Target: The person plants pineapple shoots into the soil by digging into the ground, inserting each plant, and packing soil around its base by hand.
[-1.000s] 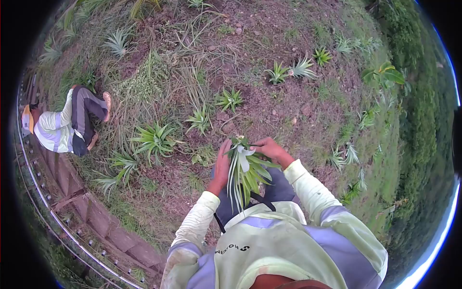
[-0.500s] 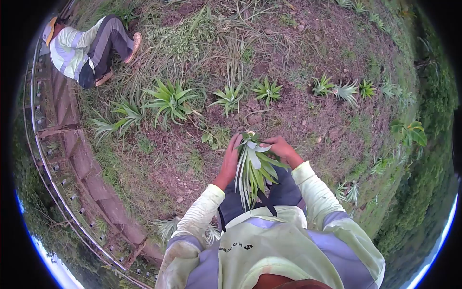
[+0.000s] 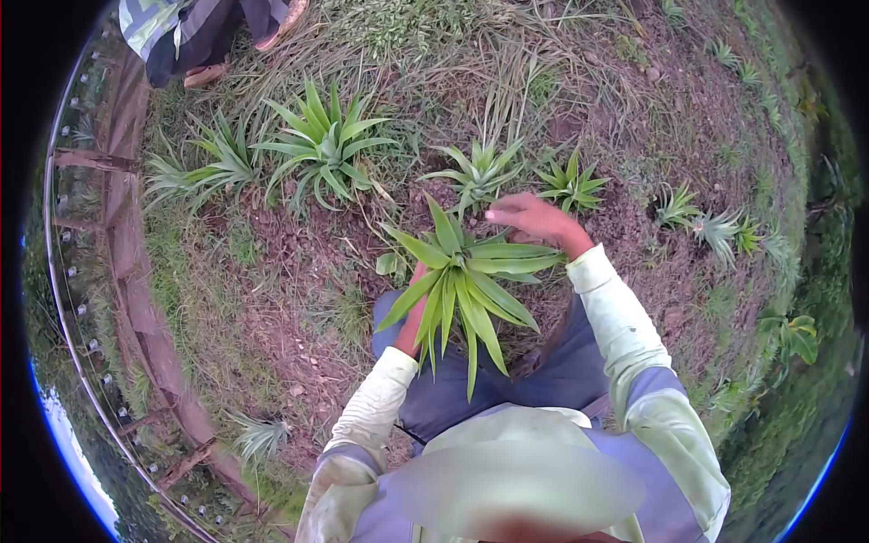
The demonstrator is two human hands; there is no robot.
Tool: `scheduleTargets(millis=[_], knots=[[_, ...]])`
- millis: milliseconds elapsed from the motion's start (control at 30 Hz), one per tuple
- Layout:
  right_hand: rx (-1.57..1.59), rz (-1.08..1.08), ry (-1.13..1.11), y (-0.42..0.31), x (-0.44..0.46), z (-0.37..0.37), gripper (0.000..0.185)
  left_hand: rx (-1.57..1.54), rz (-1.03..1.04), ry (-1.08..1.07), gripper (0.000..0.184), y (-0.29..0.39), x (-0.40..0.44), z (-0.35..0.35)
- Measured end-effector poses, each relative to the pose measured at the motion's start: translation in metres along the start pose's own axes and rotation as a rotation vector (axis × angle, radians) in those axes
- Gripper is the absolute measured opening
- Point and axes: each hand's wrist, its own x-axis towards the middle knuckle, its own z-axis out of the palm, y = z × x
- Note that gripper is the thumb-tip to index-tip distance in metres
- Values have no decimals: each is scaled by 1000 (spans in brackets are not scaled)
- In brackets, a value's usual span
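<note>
A green pineapple-like plant (image 3: 460, 264) with long pointed leaves is upright between my knees, its rosette facing up at me. My left hand (image 3: 420, 271) reaches in under the leaves on the plant's left side and holds it low down. Most of its fingers and the plant's base are hidden by leaves. Just beyond the plant's upper right leaves, my right hand (image 3: 536, 220) is open and holds nothing, its fingers stretched to the left. Close past that hand, a smaller rosette plant (image 3: 477, 174) grows in the soil.
A row of similar plants crosses the slope, including a large one (image 3: 328, 149) at left and a small one (image 3: 572, 184) at right. Another person's legs (image 3: 217, 36) show at upper left. A curved rail (image 3: 56, 262) and rusty beam (image 3: 136, 271) border the left side.
The plant has gone from leaves hanging toward me to upright with its rosette spread. My right hand has let go and moved up and away. The view has shifted.
</note>
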Motion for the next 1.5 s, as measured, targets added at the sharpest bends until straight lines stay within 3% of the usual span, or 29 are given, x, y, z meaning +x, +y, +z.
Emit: scheduleTargets(millis=[33,67,100,133,233,300,367,400,433,533,633,667,833,1000,1200,1333,1500], knots=[[-37,-22,137,21,26,-6,87,-4,5,0,58,-16,5,-21],[-47,-27,139,40,45,-4,87,640,214,-12,59,-28,13,-38],[-128,-103,370,56,65,-5,94,1285,432,-18,60,-37,25,-49],[-205,-178,601,66,77,-4,102,1303,530,99,43,-33,27,-37],[-366,-273,662,80,94,14,107,1305,511,77,44,-26,34,-46],[-335,-299,650,74,103,16,100,1301,474,90,45,-21,31,-50],[-296,-226,563,65,111,12,83,1302,431,99,46,-16,24,-52],[-343,-217,550,54,110,7,55,1343,371,122,45,0,18,-36],[-339,-213,556,59,119,3,55,1344,358,126,44,3,19,-33],[-275,-300,567,72,117,1,22,1299,394,144,42,-3,23,-40],[-129,-216,576,63,84,-7,19,1247,459,160,40,-7,30,-44],[-108,-315,654,70,79,-11,18,1231,478,166,40,-7,30,-44],[93,-405,944,85,-49,-60,20,1119,542,202,37,-12,32,-49],[107,-201,1203,228,-202,-88,22,1010,581,192,33,-13,33,-43],[-744,692,1203,382,-347,-52,25,946,499,136,38,-9,34,-55],[-596,579,1249,356,-310,-34,32,937,487,222,41,-3,26,-52],[-228,-42,1108,208,-145,8,35,897,445,258,42,4,22,-44]])
